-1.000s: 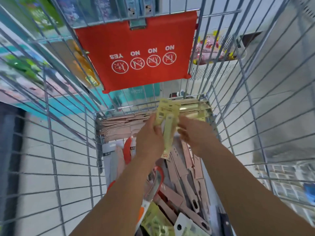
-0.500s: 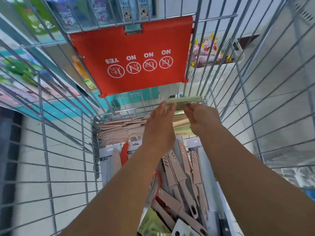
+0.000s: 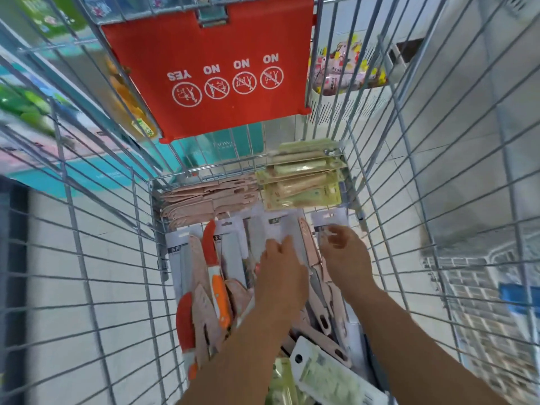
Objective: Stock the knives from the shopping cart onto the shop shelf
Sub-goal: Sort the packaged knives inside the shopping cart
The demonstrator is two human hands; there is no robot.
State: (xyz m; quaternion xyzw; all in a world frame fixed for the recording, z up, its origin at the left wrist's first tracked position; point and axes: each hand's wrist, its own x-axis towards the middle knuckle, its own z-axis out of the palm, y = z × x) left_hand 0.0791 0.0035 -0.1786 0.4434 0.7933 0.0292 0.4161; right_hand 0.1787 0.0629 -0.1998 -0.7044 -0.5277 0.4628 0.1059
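Both hands are down in the silver wire shopping cart (image 3: 380, 171), over the loose pile of pink-sheathed and carded knives (image 3: 315, 290) on its floor. The left hand (image 3: 282, 276) lies flat, fingers straight, on the pile; the right hand (image 3: 346, 255) hovers with fingers loosely spread, gripping nothing. Neat stacks of pale green packaged knives (image 3: 302, 182) sit against the cart's far edge. The risk: the jumble is tangled, so grabbing one card could drag its neighbours or slip a sheath.
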